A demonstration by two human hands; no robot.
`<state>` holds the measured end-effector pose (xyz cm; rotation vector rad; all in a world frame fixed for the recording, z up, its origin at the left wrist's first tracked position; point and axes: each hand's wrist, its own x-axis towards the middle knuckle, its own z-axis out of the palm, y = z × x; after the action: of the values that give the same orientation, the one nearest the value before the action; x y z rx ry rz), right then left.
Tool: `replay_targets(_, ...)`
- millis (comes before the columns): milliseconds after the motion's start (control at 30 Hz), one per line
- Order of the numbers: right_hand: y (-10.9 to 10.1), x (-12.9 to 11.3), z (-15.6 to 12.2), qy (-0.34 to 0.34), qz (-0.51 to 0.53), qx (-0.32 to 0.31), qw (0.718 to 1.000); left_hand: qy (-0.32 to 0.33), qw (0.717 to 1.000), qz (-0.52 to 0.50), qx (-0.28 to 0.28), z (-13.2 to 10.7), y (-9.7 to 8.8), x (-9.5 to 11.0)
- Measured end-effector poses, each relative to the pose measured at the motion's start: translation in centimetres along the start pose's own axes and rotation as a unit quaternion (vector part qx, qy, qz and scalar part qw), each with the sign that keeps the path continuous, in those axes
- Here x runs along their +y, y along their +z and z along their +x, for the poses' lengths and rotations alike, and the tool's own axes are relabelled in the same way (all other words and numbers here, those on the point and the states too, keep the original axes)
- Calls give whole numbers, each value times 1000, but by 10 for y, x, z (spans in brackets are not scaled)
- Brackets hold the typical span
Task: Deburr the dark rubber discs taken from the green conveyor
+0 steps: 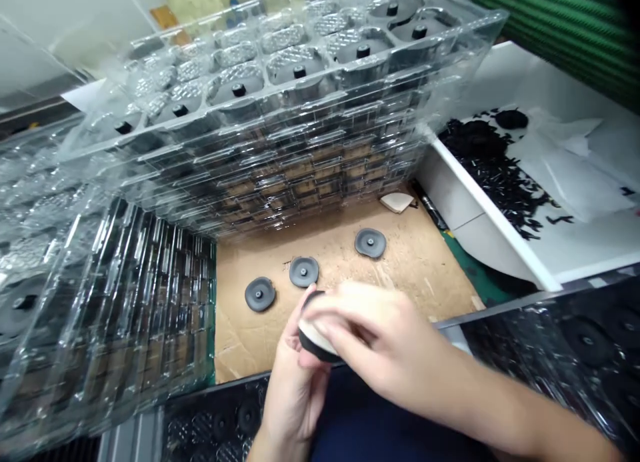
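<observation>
My left hand [296,382] is closed around a dark round part [313,347], holding it tilted above the front edge of the cardboard. Over it, the bent fingers of my right hand [383,335] press a cream-coloured pad [319,334] against its face. Whether that pad is folded cloth or something else I cannot tell, and my fingers hide much of it. Three dark grey discs with small centre studs lie on the cardboard [340,315]: a left disc [260,294], a middle disc [304,272] just beyond my hands, and a right disc [371,243].
Stacked clear plastic trays [280,125] rise behind the cardboard, the top one holding several dark parts. More trays [125,302] lean at the left. A white bin [493,212] at the right contains small black pieces [495,162]. A cream wedge-shaped piece [397,202] lies at the back.
</observation>
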<state>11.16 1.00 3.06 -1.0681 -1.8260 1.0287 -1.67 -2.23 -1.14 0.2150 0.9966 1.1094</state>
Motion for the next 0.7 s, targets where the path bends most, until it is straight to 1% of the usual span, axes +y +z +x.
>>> replay_targets(33,1,0,2,-25,-17,50,998,-8,1000,7,-5,0,2,0)
replay_targets(67,2,0,2,-50,-27,83,995,-15,1000,9,-10,-1,3,0)
replay_targets(100,2,0,1,-68,-26,90,993,-22,1000,5,-13,-2,3,0)
replay_targets(133,0,1,-2,-74,-15,66,995,-30,999,-2,-12,-3,2,1)
replay_targets(167,-3,1,-6,-66,-1,19,998,-37,999,-9,-7,-5,0,1)
replay_targets(200,-7,2,-11,-43,10,-31,999,-43,999,-12,-6,-6,-2,2)
replay_targets(233,-12,3,-16,-14,9,-66,998,-47,999,-12,-5,-6,-5,2)
replay_targets(267,-17,4,-21,14,-6,-76,997,-46,999,-9,-8,-6,-8,2)
replay_targets(300,-21,4,-25,36,-33,-67,997,-40,999,-7,-10,-5,-9,2)
replay_targets(333,-24,4,-27,43,-67,-44,996,-33,999,-9,-12,-4,-10,1)
replay_targets(400,-27,3,-28,16,-111,6,994,-24,999,-18,-16,-1,-9,0)
replay_targets(433,-27,2,-27,-4,-110,11,994,-28,999,-22,-18,0,-8,0)
replay_targets(500,-26,1,-23,-24,-68,-23,997,-41,999,-23,-19,0,-5,0)
replay_targets(567,-24,1,-20,2,-39,-48,998,-33,999,-21,-13,-2,-5,1)
replay_targets(633,-23,3,-18,29,-61,-24,997,-7,1000,-20,-7,-3,-7,1)
replay_targets(700,-23,3,-18,19,-77,-11,997,3,1000,-24,-10,-5,-9,0)
